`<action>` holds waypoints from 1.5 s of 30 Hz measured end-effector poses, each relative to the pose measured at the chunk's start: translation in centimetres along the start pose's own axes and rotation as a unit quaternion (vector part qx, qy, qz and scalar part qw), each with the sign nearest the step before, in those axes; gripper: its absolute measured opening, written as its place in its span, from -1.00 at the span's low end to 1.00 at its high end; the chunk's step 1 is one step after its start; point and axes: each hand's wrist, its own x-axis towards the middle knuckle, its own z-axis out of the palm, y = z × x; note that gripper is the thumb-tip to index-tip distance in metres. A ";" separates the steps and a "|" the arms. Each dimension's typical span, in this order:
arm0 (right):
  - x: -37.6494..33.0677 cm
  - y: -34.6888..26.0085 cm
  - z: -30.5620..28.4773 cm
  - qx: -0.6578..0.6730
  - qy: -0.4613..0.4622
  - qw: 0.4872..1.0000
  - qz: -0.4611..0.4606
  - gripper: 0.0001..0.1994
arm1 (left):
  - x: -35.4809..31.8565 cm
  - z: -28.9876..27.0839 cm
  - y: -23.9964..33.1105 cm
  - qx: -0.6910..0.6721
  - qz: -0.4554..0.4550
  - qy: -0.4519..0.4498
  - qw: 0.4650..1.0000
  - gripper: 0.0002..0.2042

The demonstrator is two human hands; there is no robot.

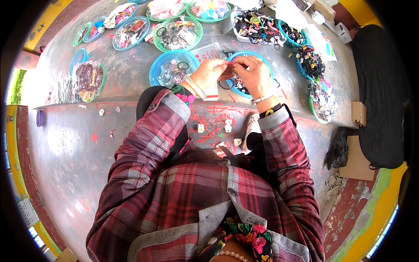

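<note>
My left hand (207, 74) and my right hand (255, 78) meet above the front edge of the raised grey ledge. Thumbs and fingers of both are pinched together around a small reddish piece (230, 64), whose kind is too small to make out. A dark loop (225, 84) like a hair tie shows just below the fingertips; whether it joins the piece is unclear. Beneath my right hand stands a blue basin (270, 66) of dark hair ties and small bits, partly hidden by the hand. Left of my left hand, another blue basin (154, 73) holds clear bags with hair ties.
Baskets of bagged pieces, such as a green one (200, 38), line the ledge. A white tray (236, 33) holds many dark hair ties. Red scraps (209, 120) litter the lower floor by my feet. A long black bag (378, 96) and cardboard (358, 163) lie right.
</note>
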 end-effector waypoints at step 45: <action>0.2 1.1 -0.2 0.035 -0.014 0.998 0.046 -0.94 | 0.3 -0.4 -1.3 0.407 0.199 0.077 0.888 -0.81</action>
